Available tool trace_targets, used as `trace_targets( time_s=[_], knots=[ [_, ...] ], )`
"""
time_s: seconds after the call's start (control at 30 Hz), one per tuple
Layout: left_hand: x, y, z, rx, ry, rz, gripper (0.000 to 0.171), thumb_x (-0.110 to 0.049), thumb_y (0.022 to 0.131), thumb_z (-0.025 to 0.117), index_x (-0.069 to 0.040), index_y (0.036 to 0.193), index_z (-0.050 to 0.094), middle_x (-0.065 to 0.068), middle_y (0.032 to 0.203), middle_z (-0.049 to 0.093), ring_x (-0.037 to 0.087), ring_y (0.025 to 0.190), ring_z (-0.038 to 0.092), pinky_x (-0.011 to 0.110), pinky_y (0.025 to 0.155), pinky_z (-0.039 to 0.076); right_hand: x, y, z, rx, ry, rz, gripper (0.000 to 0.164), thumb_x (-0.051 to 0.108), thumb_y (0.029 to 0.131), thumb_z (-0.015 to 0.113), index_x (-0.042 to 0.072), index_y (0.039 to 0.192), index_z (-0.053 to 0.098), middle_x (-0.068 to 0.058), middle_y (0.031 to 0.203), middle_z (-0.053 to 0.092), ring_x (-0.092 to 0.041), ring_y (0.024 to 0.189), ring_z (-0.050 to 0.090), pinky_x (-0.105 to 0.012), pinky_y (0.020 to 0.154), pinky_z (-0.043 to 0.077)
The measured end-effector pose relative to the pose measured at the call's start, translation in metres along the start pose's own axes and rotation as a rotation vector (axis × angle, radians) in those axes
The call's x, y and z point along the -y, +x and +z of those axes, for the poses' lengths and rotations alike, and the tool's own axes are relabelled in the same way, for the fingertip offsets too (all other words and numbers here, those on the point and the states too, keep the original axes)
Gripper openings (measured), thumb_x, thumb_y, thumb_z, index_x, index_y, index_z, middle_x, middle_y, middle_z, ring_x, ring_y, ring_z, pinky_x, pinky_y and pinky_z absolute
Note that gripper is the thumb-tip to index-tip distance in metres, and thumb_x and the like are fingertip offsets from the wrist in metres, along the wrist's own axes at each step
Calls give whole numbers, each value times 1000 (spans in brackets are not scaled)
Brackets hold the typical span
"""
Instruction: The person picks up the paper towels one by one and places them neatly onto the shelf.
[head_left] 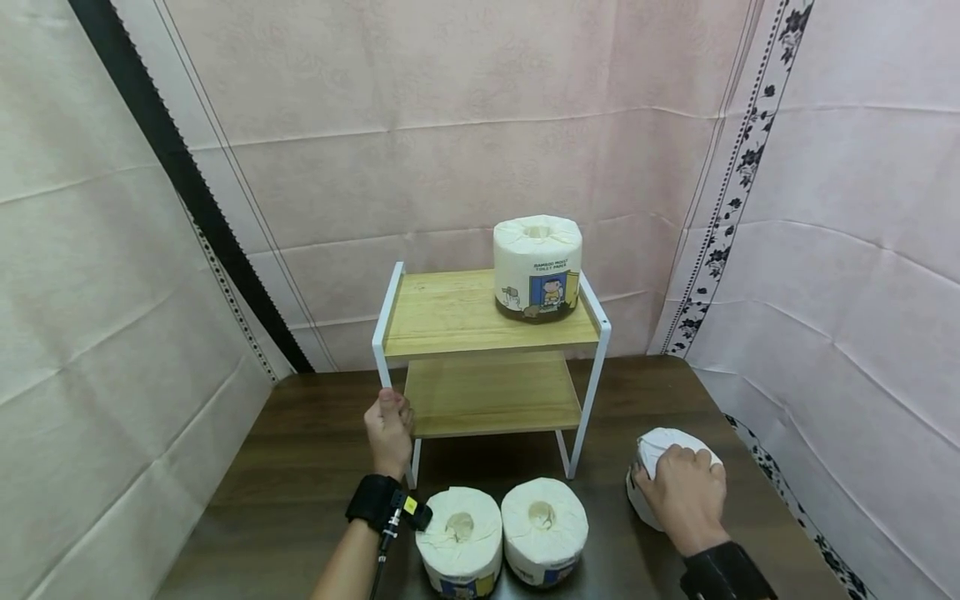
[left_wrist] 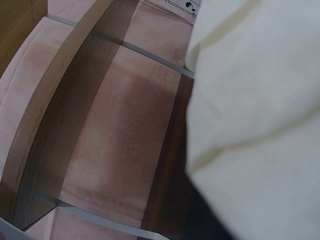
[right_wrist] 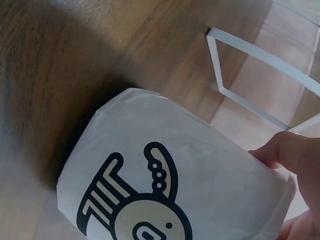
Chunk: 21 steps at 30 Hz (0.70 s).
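Note:
My left hand (head_left: 388,433) grips the white left leg of a small two-tier shelf (head_left: 442,329) with light wood boards. At the right, my right hand (head_left: 688,493) holds a wrapped toilet paper roll (head_left: 647,492) from above. In the right wrist view, that toilet paper roll (right_wrist: 210,165) shows a cartoon print, with my thumb and fingers at its end. Another toilet paper roll (head_left: 537,262) stands upright on the right side of the top board. Beside my left wrist are two upright rolls, a left roll (head_left: 442,546) and a right roll (head_left: 558,537).
The shelf stands on a dark wood table (head_left: 300,467). A pale cloth (head_left: 450,167) hangs behind it, with more cloth at both sides. A roll's white wrapper (left_wrist: 255,125) fills the right of the left wrist view, close to the camera.

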<state>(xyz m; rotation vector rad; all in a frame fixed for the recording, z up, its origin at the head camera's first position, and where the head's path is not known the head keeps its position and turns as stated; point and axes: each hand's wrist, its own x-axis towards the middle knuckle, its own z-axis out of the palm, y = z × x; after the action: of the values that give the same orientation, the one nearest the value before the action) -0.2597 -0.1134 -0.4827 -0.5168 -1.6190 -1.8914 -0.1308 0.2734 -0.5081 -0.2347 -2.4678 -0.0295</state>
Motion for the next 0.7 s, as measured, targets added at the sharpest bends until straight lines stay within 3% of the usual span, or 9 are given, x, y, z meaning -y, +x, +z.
trace_targets(
  time_s=[0.33,0.7],
  knots=[
    [-2,-1,-1,-3,7,-13,51,-32,108,28,2,71,38,-4,50,29,13,41,23,28,39,20,2,9,-27,-26,68,-27,48,37,66,74,-4,69,48,-18,63,49,-39,67,47,-54,58,37],
    [0,-2,0,-13,46,2,50,-31,108,27,-1,69,37,0,50,27,14,40,23,28,39,20,6,14,-51,-127,104,-90,45,32,64,71,-6,76,50,-20,69,50,-41,68,44,-52,55,35]
  ],
)
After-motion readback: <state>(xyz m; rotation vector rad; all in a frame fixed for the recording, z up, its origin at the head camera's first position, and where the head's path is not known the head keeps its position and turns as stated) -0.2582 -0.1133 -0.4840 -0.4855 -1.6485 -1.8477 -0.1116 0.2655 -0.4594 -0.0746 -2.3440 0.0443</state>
